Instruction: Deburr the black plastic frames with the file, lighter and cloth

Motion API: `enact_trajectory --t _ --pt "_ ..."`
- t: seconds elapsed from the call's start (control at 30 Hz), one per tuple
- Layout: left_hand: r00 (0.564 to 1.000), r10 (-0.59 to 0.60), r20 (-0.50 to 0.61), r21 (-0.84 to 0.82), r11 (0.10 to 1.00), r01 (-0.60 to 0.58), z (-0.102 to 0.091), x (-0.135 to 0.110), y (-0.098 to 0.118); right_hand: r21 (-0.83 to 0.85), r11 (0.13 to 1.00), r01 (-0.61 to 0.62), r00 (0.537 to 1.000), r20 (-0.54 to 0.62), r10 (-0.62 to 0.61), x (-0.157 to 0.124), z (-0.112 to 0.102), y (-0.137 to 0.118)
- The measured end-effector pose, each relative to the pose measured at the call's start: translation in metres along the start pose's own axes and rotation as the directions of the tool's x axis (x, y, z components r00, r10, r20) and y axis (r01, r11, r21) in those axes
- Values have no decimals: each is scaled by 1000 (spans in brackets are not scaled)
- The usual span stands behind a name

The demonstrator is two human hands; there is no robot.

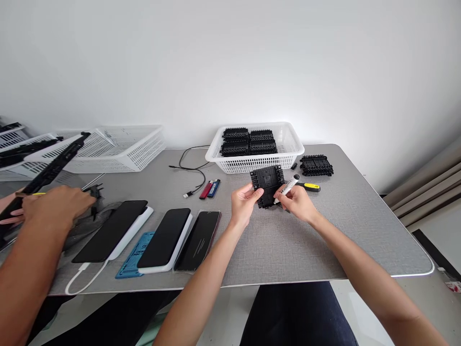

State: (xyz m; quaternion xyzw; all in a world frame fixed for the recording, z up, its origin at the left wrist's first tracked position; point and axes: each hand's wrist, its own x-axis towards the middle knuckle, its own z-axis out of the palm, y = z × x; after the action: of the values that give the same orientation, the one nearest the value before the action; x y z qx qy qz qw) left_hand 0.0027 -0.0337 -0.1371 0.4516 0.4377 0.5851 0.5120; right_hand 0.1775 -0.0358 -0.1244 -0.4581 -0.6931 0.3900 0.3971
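My left hand (245,204) grips a flat black plastic part (267,179) by its left edge and holds it tilted up above the table. The part has toothed sides and a ribbed face. In my right hand (297,202) is a white marker (288,185), its dark end pointing up and its tip down at the part's lower right. Whether the tip touches the part cannot be made out. Behind my right hand lies a tool with a yellow and black handle (311,187), partly covered. A small black cap (294,166) rests near the basket.
A white basket (259,166) holds several stacked black parts; another stack (317,165) lies at right. Leftward are two lighters (209,189), a black cable (190,168), phones (164,238) and an empty-looking basket (140,156). A co-worker's hands (54,206) hold a long black piece at far left.
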Motion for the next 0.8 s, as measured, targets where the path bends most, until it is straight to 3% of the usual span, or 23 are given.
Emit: enact_trajectory --t 0.17,0.27,0.37,0.43,0.8 --pt "999 -17 -35 -11 1000 16 -2 2 0 122 992 -18 1000 22 15 -1 -3 -1" --pt "999 -19 -46 -26 999 18 -5 4 2 222 973 63 996 -67 -50 -4 -6 -6" --pt "999 -45 -19 -38 998 45 -6 5 5 135 974 180 973 -171 -156 -8 -6 -11" --pt "998 -63 8 -36 997 63 -5 4 6 40 976 212 964 -175 -202 -10 -6 -11" --pt "995 -92 28 -5 996 92 -3 3 3 -142 980 139 972 -170 -162 -8 0 -6"
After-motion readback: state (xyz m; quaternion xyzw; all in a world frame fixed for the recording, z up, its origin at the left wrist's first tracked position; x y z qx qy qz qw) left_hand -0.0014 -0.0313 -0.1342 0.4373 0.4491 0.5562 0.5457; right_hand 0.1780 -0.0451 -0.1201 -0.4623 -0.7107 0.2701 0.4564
